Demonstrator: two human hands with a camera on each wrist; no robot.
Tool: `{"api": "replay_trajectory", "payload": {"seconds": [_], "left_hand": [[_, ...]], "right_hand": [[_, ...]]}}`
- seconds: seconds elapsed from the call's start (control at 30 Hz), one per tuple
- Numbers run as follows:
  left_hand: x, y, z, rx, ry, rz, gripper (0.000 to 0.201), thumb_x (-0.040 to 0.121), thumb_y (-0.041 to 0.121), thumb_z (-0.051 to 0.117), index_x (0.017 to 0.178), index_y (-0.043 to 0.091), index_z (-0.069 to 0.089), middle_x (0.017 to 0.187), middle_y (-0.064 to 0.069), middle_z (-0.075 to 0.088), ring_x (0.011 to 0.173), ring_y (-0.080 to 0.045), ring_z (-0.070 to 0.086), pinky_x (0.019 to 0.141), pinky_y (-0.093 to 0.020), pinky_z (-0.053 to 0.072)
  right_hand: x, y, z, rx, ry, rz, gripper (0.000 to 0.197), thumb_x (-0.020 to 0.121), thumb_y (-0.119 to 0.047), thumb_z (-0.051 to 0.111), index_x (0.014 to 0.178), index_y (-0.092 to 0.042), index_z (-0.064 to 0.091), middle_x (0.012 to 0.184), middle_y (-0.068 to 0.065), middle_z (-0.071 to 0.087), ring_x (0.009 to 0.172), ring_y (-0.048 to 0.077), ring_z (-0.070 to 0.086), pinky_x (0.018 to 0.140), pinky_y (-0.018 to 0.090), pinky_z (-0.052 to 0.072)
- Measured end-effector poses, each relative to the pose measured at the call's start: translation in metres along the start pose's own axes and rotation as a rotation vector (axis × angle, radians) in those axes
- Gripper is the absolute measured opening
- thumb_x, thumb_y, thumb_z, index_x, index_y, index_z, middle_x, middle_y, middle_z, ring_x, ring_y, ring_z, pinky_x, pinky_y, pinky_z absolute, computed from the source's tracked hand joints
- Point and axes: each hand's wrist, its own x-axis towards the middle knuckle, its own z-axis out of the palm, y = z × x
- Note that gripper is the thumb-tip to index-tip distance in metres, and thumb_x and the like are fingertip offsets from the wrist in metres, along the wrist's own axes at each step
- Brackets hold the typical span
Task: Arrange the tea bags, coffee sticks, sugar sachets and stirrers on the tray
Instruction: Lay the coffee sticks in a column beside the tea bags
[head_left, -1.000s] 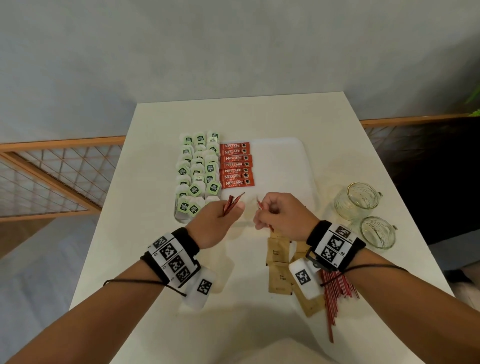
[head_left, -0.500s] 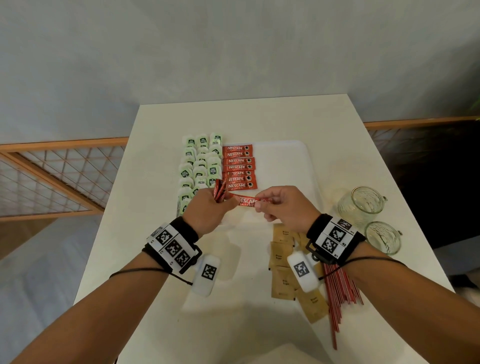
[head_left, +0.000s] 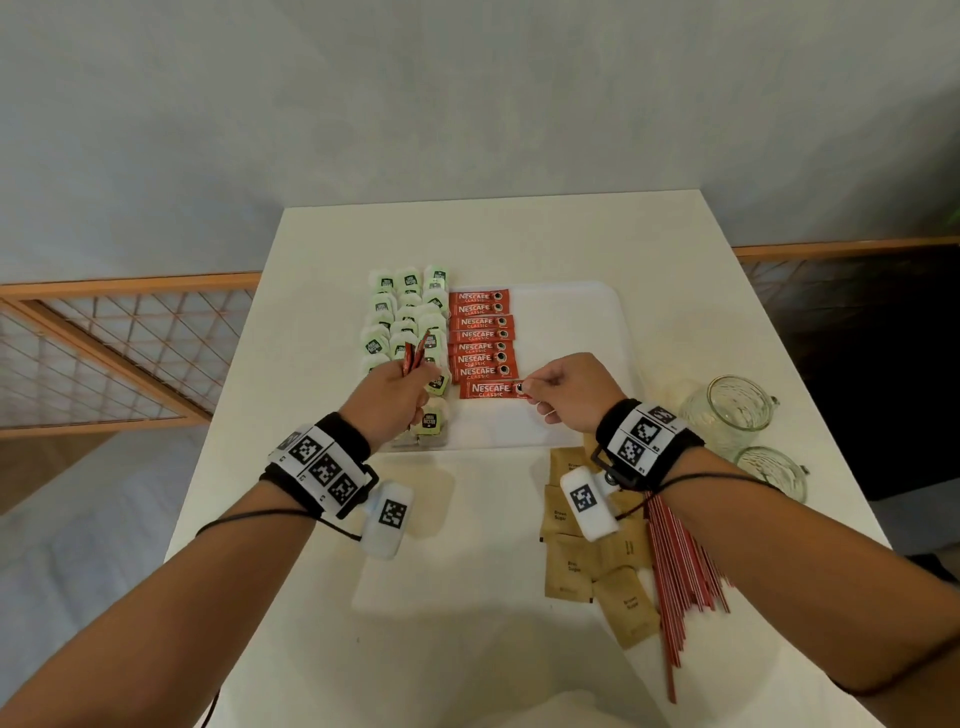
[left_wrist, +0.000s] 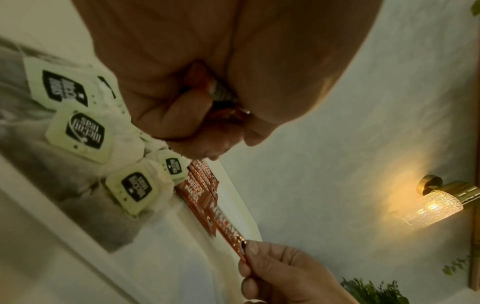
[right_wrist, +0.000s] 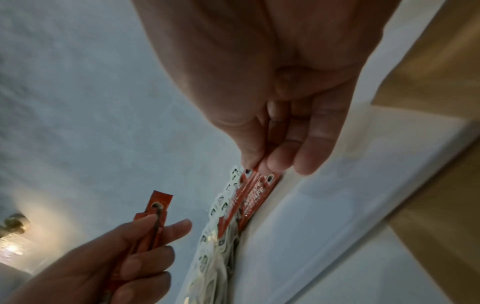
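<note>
A white tray (head_left: 571, 322) lies mid-table. Green-tagged tea bags (head_left: 405, 306) fill its left side, and a column of red coffee sticks (head_left: 480, 332) runs beside them. My right hand (head_left: 563, 389) pinches the right end of one coffee stick (head_left: 491, 389) lying at the near end of that column; the same pinch shows in the right wrist view (right_wrist: 259, 185). My left hand (head_left: 395, 395) grips a small bunch of coffee sticks (head_left: 415, 353) upright above the tea bags, also the bunch (right_wrist: 153, 218). Brown sugar sachets (head_left: 571, 566) and red stirrers (head_left: 680, 566) lie on the table near my right wrist.
Two glass jars (head_left: 732, 410) (head_left: 774, 467) stand at the table's right edge. The white table (head_left: 467, 649) ends just beyond them on the right, with a wooden railing (head_left: 130, 291) behind on the left. The tray's right half is bare.
My right hand took one coffee stick from the left hand's bunch and carried it forward and down to the near end of the column. The left hand moved forward over the tea bags.
</note>
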Motion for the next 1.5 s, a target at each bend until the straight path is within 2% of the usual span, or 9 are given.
{"api": "replay_trajectory", "payload": {"seconds": [0.2,0.47,0.67,0.77,0.9,1.17,1.27,1.37,1.5], "left_hand": [[-0.001,0.005,-0.006,-0.002,-0.008,-0.055,0.010,0.099,0.020,0.049,0.094,0.012,0.047,0.062,-0.002,0.055,0.051,-0.019,0.051,0.051,-0.030,0.031],[-0.006,0.006,-0.006,0.016,-0.075,-0.021,0.013,0.105,0.020,0.048,0.097,0.010,0.051,0.076,-0.010,0.068,0.052,-0.018,0.058,0.041,-0.019,0.037],[-0.004,-0.001,-0.006,0.052,-0.116,0.032,0.026,0.106,0.018,0.046,0.101,0.000,0.064,0.085,-0.011,0.074,0.061,-0.022,0.060,0.049,-0.020,0.047],[0.000,-0.006,-0.007,0.067,-0.156,0.036,0.031,0.105,0.023,0.050,0.107,-0.003,0.066,0.086,-0.008,0.077,0.068,-0.028,0.062,0.061,-0.031,0.054],[-0.002,-0.004,-0.004,0.099,-0.162,0.049,0.033,0.103,0.029,0.054,0.106,0.000,0.069,0.088,-0.007,0.079,0.065,-0.026,0.062,0.055,-0.021,0.053],[-0.002,-0.004,-0.001,0.225,-0.181,0.141,0.022,0.098,0.035,0.063,0.096,0.015,0.072,0.085,-0.003,0.078,0.055,-0.015,0.059,0.054,-0.024,0.050],[0.000,-0.004,0.000,0.285,-0.188,0.176,0.014,0.092,0.029,0.072,0.081,0.020,0.074,0.073,0.005,0.074,0.057,-0.012,0.058,0.058,-0.023,0.049],[0.003,-0.003,0.001,0.323,-0.161,0.198,0.032,0.085,0.022,0.079,0.058,0.025,0.062,0.054,0.010,0.054,0.050,-0.007,0.047,0.054,-0.015,0.039],[0.005,-0.006,-0.004,0.304,-0.130,0.177,0.028,0.086,0.025,0.078,0.065,0.021,0.061,0.056,0.012,0.056,0.052,-0.005,0.049,0.060,-0.020,0.040]], "right_hand": [[0.021,-0.001,0.011,-0.050,0.005,0.108,0.018,0.093,-0.022,0.072,0.088,-0.006,0.076,0.079,0.009,0.076,0.065,0.016,0.067,0.064,0.028,0.061],[0.031,-0.005,0.019,-0.114,0.024,0.197,0.023,0.089,-0.027,0.077,0.084,-0.005,0.076,0.075,0.005,0.077,0.064,0.015,0.073,0.064,0.027,0.062],[0.033,-0.005,0.021,-0.106,0.040,0.223,0.024,0.088,-0.028,0.078,0.083,-0.004,0.076,0.072,0.005,0.077,0.068,0.017,0.076,0.066,0.030,0.064],[0.032,-0.006,0.020,-0.103,0.039,0.216,0.026,0.086,-0.030,0.080,0.086,-0.004,0.075,0.071,0.004,0.076,0.066,0.016,0.076,0.066,0.031,0.064],[0.024,-0.010,0.019,-0.049,0.064,0.163,0.037,0.085,-0.037,0.080,0.101,-0.009,0.061,0.082,0.008,0.075,0.063,0.017,0.074,0.059,0.031,0.062],[-0.006,-0.032,0.024,0.181,-0.277,0.012,0.039,0.099,-0.051,0.055,0.112,-0.016,0.067,0.079,0.009,0.067,0.058,0.020,0.063,0.059,0.035,0.059],[-0.007,-0.031,0.025,0.216,-0.303,0.019,0.035,0.099,-0.041,0.061,0.109,-0.009,0.070,0.080,0.008,0.068,0.059,0.017,0.063,0.059,0.033,0.059],[-0.007,-0.027,0.022,0.213,-0.286,0.014,0.024,0.096,-0.024,0.069,0.104,-0.002,0.074,0.086,0.008,0.071,0.065,0.015,0.066,0.061,0.031,0.059],[-0.007,-0.021,0.019,0.231,-0.235,-0.016,0.013,0.091,-0.013,0.074,0.103,-0.007,0.075,0.088,0.007,0.074,0.070,0.013,0.069,0.063,0.029,0.061]]}}
